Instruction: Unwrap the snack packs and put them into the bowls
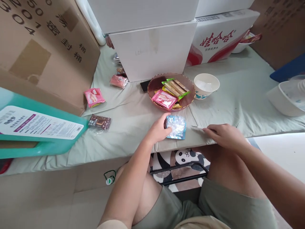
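Note:
My left hand (157, 128) pinches the left edge of a shiny light-blue snack packet (176, 127) near the front edge of the cloth-covered surface. Its wrapper looks crinkled and partly see-through; what is inside cannot be made out. To the right of it, my right hand (225, 135) rests low over the cloth, fingers closed on a thin pale strip (197, 127) that points left towards the packet. The strip's exact kind is unclear. Just behind the packet stands a brown fluted bowl (154, 102) with pink and green-edged snack packets in it.
A white paper cup (206, 85) stands right of the bowl, a phone (144, 86) behind its left side. Further left lie a cocoa snack packet (99, 122) and a pink one (93, 97). A green jug (47, 127), cartons (152, 51) and a white container (286, 98) surround the area.

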Demonstrator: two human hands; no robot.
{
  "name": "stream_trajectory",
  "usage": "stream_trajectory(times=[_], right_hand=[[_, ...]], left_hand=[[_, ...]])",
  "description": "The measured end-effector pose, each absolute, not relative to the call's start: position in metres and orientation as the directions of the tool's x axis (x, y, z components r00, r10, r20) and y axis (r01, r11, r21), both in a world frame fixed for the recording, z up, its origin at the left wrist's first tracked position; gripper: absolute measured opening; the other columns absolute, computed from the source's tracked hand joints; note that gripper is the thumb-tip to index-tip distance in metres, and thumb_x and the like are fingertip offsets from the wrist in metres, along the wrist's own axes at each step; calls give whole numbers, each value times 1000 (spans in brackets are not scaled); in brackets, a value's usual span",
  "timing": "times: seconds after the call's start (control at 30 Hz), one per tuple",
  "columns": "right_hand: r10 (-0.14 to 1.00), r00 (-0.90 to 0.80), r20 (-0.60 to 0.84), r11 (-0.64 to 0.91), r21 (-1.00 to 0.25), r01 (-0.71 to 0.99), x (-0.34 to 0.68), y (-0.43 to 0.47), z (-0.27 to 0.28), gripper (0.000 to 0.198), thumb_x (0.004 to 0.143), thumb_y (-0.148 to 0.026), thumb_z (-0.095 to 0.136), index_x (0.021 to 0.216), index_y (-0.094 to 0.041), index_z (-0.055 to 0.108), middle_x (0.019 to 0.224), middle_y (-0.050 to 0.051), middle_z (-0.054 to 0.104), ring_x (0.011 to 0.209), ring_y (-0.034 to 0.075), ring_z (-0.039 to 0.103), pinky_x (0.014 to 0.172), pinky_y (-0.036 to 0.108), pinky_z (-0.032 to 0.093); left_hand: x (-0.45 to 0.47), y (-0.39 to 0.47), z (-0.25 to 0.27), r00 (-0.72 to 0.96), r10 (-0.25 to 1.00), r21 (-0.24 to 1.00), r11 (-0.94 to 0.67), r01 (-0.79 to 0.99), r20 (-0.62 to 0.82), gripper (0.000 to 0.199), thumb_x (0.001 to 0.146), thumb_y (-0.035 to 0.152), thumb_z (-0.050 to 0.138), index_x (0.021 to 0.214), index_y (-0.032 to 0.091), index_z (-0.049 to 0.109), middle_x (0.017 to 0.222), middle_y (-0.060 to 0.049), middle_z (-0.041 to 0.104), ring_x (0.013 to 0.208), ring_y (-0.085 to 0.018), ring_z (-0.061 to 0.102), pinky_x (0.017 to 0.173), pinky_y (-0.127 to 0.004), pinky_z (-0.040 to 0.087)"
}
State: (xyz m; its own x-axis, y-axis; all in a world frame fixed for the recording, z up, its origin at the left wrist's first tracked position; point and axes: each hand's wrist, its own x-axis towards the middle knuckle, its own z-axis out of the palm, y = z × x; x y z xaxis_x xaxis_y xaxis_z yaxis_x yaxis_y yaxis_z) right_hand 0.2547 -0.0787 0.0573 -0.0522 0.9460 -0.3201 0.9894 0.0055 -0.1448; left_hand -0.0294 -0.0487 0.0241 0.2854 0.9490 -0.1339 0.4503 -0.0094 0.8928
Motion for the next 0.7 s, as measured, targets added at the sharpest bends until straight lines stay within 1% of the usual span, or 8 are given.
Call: stream_trajectory(times=[0.1, 0.2, 0.33, 0.43, 0.53, 0.57, 0.63, 0.7], right_hand=[[986, 26, -166, -50, -146, 988, 276, -70, 47, 46, 93, -56, 39, 93, -23, 71, 91, 11, 73, 75, 26, 65, 58, 33, 36], [999, 25, -28, -29, -159, 987, 289, -58, 33, 43, 93, -49, 44, 116, -22, 67, 111, 14, 71, 82, 28, 66, 63, 36, 44], [984, -34, 177, 53, -104, 993, 287, -53, 22, 36, 92, -37, 47, 117, -20, 67, 114, 17, 68, 98, 34, 65, 80, 46, 49], [951, -139, 277, 208, -237, 949, 264, -58, 26, 33, 93, -38, 51, 116, -20, 65, 111, 16, 68, 101, 33, 66, 86, 47, 51], [890, -352, 289, 447, -406, 797, 223, -62, 34, 31, 94, -36, 54, 121, -22, 61, 114, 13, 67, 105, 29, 66, 89, 43, 53], [858, -407, 314, 511, -431, 744, 209, -62, 37, 33, 94, -33, 55, 125, -22, 58, 121, 13, 66, 111, 28, 65, 93, 43, 53], [783, -494, 378, 621, -437, 651, 185, -59, 39, 42, 92, -28, 57, 133, -19, 54, 135, 16, 61, 125, 30, 59, 100, 45, 49], [741, -540, 399, 671, -419, 612, 172, -56, 41, 42, 92, -22, 56, 134, -20, 55, 134, 15, 63, 126, 31, 58, 100, 47, 46]], left_hand=[[-29, -53, 36, 202, 975, 810, -48, 585, -88, 57, 79, 19, 63, 136, 23, 57, 113, -8, 72, 101, -25, 68, 94, -40, 54], [-33, -55, 41, 147, 988, 756, -70, 651, -36, 50, 82, 18, 61, 132, 19, 60, 120, -11, 70, 109, -27, 66, 100, -43, 52], [-40, -54, 38, 83, 996, 733, -88, 675, 43, 41, 83, 15, 61, 124, 18, 63, 125, -13, 66, 116, -26, 63, 105, -43, 50], [-41, -54, 35, 83, 990, 734, -140, 664, 114, 32, 82, 24, 69, 114, 20, 68, 127, -12, 62, 122, -27, 60, 109, -44, 47], [-38, -55, 36, 116, 985, 743, -171, 647, 125, 8, 79, 22, 72, 88, 20, 70, 122, -10, 63, 118, -26, 60, 106, -43, 48], [-36, -56, 38, 135, 982, 754, -190, 628, 135, 2, 79, 19, 70, 81, 20, 69, 118, -9, 65, 115, -25, 61, 105, -42, 48], [-33, -56, 42, 193, 966, 803, -251, 540, 172, 6, 80, 16, 67, 76, 20, 67, 107, -7, 68, 106, -22, 64, 101, -39, 49], [-32, -57, 47, 254, 948, 872, -284, 399, 193, 5, 81, 20, 65, 77, 20, 67, 95, -4, 71, 95, -19, 66, 93, -35, 51]])
